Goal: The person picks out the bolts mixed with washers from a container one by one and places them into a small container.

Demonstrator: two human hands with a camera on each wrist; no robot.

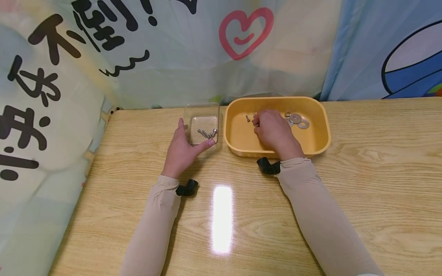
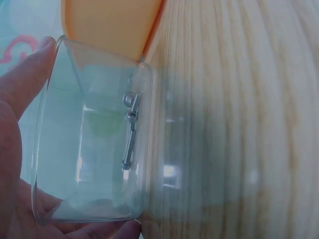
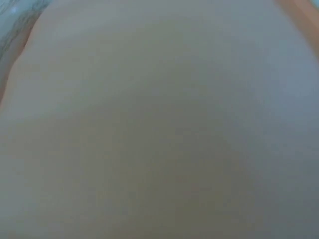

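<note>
My left hand (image 1: 183, 148) grips a clear plastic box (image 1: 202, 111) at its near left corner, thumb along the near side and fingers along the left wall. Several silver screws (image 1: 206, 134) lie on the box floor; the left wrist view shows these screws (image 2: 130, 132) through the transparent wall. My right hand (image 1: 274, 130) reaches down into a yellow tray (image 1: 241, 147), fingers curled downward beside small screws (image 1: 247, 118). I cannot tell whether its fingertips pinch one. Flat washers (image 1: 303, 124) lie to the right of this hand. A blurred pale surface fills most of the right wrist view.
Box and tray stand side by side near the back of the wooden table (image 1: 380, 172), a narrow gap between them. A printed curtain (image 1: 179, 84) hangs just behind. Black wrist devices sit on both sleeves, the right one (image 1: 268, 166) close to the tray's near rim.
</note>
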